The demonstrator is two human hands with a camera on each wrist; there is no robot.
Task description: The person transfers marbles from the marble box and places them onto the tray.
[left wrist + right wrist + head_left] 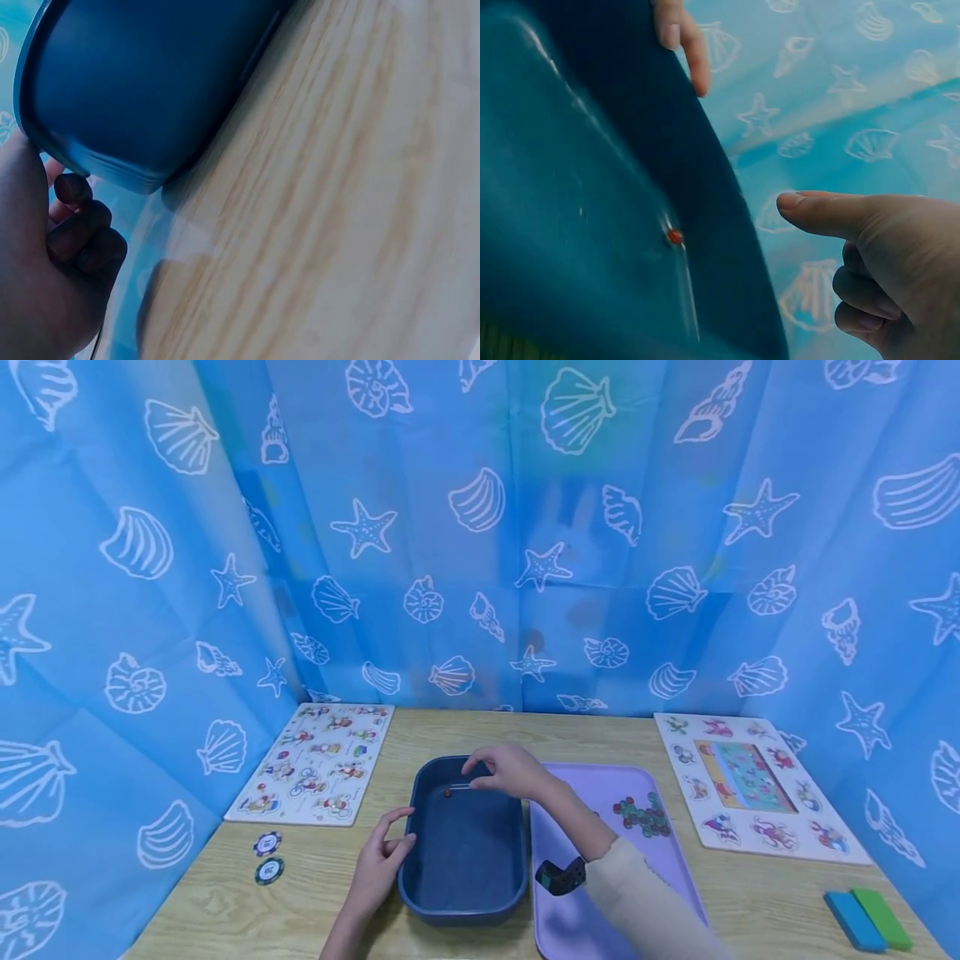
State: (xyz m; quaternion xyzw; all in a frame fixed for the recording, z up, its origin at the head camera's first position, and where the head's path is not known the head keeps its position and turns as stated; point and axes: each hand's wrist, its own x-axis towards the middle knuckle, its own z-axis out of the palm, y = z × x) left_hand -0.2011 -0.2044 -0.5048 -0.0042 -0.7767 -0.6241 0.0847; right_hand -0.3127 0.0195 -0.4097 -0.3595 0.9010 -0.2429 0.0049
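Note:
A dark blue rectangular tub (465, 860) stands on the table. My left hand (377, 864) holds its left rim, thumb and index finger at the edge; the left wrist view shows other fingers curled beside the outer wall. Inside, near the far left of the floor, lies a small red bead-like piece (447, 792), also visible in the right wrist view (675, 237). Over the tub's far right corner is my right hand (510, 770), thumb and index finger apart with nothing visible between them. In the right wrist view its thumb points out and the other fingers are bent.
Right of the tub, a lilac tray (622, 770) carries a cluster of red and green pieces (643, 817). Picture puzzle boards lie at left (315, 764) and right (761, 789). Two round chips (268, 870) sit left; blue (855, 920) and green blocks (881, 918) lie right.

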